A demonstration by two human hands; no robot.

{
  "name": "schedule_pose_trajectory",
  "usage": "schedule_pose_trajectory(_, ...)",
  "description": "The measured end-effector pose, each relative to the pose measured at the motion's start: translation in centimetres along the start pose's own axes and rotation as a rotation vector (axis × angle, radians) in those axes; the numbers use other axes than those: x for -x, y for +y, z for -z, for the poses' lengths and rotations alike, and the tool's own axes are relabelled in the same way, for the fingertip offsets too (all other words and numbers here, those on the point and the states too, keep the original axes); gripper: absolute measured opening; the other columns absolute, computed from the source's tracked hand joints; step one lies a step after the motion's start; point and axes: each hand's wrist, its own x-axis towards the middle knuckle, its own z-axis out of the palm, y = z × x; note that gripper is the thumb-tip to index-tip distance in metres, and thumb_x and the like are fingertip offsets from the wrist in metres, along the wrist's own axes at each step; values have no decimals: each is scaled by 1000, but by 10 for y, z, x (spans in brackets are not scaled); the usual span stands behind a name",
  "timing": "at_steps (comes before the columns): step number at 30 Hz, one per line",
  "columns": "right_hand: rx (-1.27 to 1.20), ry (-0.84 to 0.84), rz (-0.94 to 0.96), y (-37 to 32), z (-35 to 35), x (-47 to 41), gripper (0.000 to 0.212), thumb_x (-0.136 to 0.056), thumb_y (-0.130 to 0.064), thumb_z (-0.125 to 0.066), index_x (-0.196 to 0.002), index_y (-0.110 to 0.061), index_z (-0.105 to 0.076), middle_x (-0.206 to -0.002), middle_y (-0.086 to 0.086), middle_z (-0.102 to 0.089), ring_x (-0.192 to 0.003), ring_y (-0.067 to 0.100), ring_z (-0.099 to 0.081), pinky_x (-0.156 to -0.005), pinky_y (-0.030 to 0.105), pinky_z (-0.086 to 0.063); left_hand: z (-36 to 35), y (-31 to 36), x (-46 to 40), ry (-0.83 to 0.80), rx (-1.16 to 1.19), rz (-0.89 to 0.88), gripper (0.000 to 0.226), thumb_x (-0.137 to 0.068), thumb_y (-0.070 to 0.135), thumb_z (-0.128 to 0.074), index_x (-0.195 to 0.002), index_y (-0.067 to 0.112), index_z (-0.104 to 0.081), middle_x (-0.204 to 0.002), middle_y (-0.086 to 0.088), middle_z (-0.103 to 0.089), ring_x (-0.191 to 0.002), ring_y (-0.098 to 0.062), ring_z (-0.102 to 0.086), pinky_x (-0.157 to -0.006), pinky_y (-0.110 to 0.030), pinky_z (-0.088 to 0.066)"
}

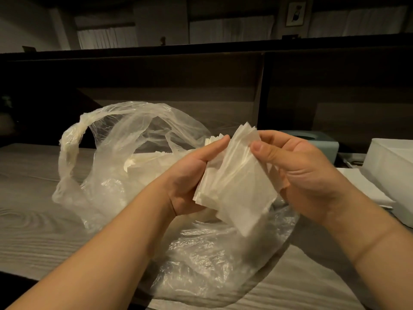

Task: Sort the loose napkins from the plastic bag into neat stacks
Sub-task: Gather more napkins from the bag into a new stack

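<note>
A bundle of thin white napkins [237, 186] is held above the table between both hands. My left hand [190, 177] grips its left edge, thumb stretched along the top. My right hand [297, 173] holds the right side, thumb pressed on the front napkin near its upper corner. The napkins fan out unevenly at the top. Under and behind the hands lies a crumpled clear plastic bag [107, 166] with its mouth open, and more loose napkins [152, 163] show through it.
The grey wood-grain table [33, 220] carries a white box [393, 173] at the right edge, with flat white napkins [366, 186] beside it. A pale blue tissue box [317, 142] stands behind my right hand. A dark partition wall rises behind the table.
</note>
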Motion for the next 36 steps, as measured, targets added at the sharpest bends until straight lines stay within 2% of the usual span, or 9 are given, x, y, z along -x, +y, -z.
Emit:
schedule_pose_trajectory(7,295,183,49,15,-6,-4,16,-91,-23,-72,-107,-21,-75,-93,-2,-79,-84,16,-76,-67,29,-57,0,-3,-3,20,-61,20,53,-87,64,-55,-105,21,-81,-104,-9,-73,-93,-25,-70,-86,-38,-56)
schedule_pose_trajectory(13,253,194,86,18,-9,-3,16,-90,-20,-72,-106,-18,-75,-91,-2,-78,-80,13,-75,-63,22,-56,-7,-2,0,-48,-98,29,65,-80,75,-47,-93,22,-82,-94,-8,-75,-82,-23,-74,-72,-33,-62)
schedule_pose_trajectory(17,280,248,125,21,-12,-4,15,-89,-23,-75,-105,-22,-74,-93,-4,-77,-84,12,-74,-65,23,-57,-4,-5,2,-60,-147,-11,28,-89,47,-70,-99,23,-81,-96,-8,-74,-84,-23,-72,-75,-36,-59)
schedule_pose_trajectory(21,404,336,127,25,-12,-7,26,-87,-41,-75,-111,-33,-68,-100,-4,-68,-93,16,-66,-77,32,-56,-3,-6,0,5,-123,33,21,-77,18,-73,-97,13,-69,-84,-9,-71,-72,-22,-70,-66,-29,-58)
schedule_pose_trajectory(25,341,304,-4,17,-13,-4,37,-89,-38,-73,-121,-26,-59,-98,4,-66,-66,7,-69,-56,21,-52,-4,-2,-1,-31,53,37,21,-82,15,-59,-92,4,-74,-84,-13,-68,-72,-23,-66,-71,-32,-58)
schedule_pose_trajectory(29,309,258,-44,18,-15,-2,26,-99,-30,-63,-119,-14,-59,-79,6,-69,-46,8,-64,-42,14,-45,-3,-3,-3,-44,73,57,34,-83,13,-56,-114,-1,-59,-85,-17,-64,-75,-24,-62,-76,-36,-56)
schedule_pose_trajectory(31,388,255,-39,22,-14,-4,23,-101,-33,-60,-120,-19,-59,-78,0,-71,-50,6,-66,-44,13,-46,-2,-3,-4,-37,65,59,35,-82,12,-57,-115,-1,-57,-84,-17,-64,-75,-25,-62,-78,-36,-54)
schedule_pose_trajectory(33,571,284,3,26,-12,-6,25,-100,-37,-60,-124,-32,-57,-97,-4,-69,-65,4,-70,-55,15,-53,0,-4,-5,-62,55,55,37,-83,12,-58,-117,-1,-58,-86,-17,-64,-77,-25,-62,-79,-37,-53)
schedule_pose_trajectory(36,712,272,139,32,-8,-8,23,-99,-38,-61,-122,-45,-62,-107,-7,-64,-81,12,-70,-77,37,-62,1,-4,-5,-159,-17,49,37,-82,17,-63,-115,1,-65,-90,-18,-61,-80,-28,-60,-78,-40,-52)
